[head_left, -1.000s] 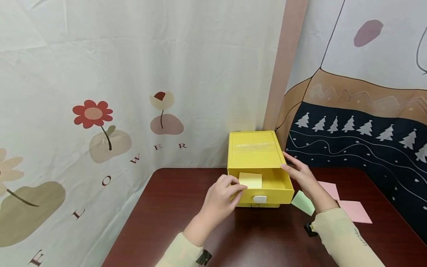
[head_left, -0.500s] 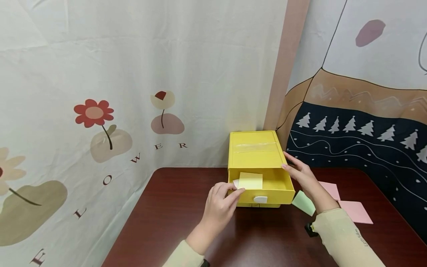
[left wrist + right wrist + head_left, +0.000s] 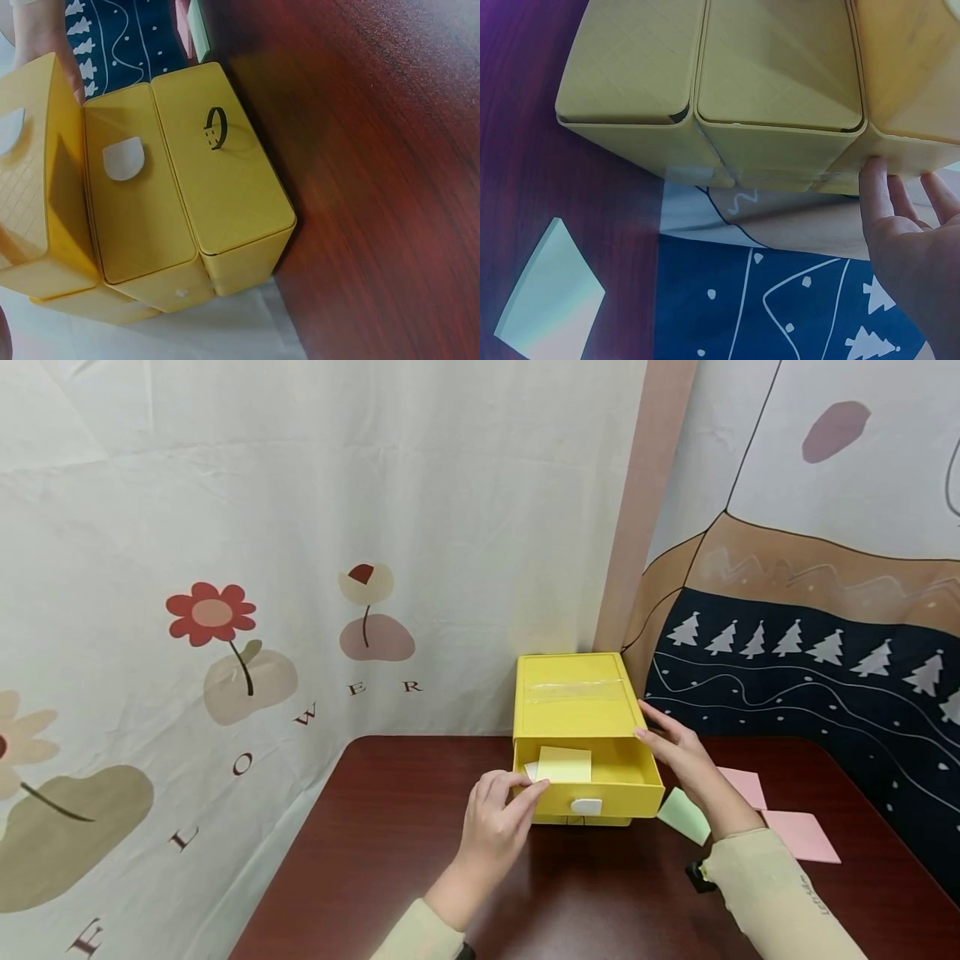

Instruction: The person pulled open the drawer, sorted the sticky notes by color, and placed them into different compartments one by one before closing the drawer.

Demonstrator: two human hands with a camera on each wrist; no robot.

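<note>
A yellow drawer cabinet (image 3: 573, 717) stands at the back of the table with its top drawer (image 3: 626, 800) pulled out. My left hand (image 3: 491, 818) pinches the front rim of that drawer near its left corner, the thumb outside. Inside lies a pale yellow sticky-note pad (image 3: 565, 765). A whitish paper corner (image 3: 531, 770) shows beside the pad, close to my left fingertips. My right hand (image 3: 682, 760) rests straight fingers against the cabinet's right side. In the right wrist view those fingers (image 3: 875, 191) touch the side wall. The left wrist view barely catches my left hand.
Below are a middle drawer with a white pull tab (image 3: 124, 158) and a bottom drawer with a black loop handle (image 3: 217, 128), both pushed in. A green pad (image 3: 684, 816) and two pink pads (image 3: 801, 837) lie right of the cabinet. Printed curtains (image 3: 450, 527) hang behind.
My left hand has shifted slightly left from the yellow pad along the drawer's rim, and the whitish paper corner has come into view. The right hand has stayed at the cabinet's side.
</note>
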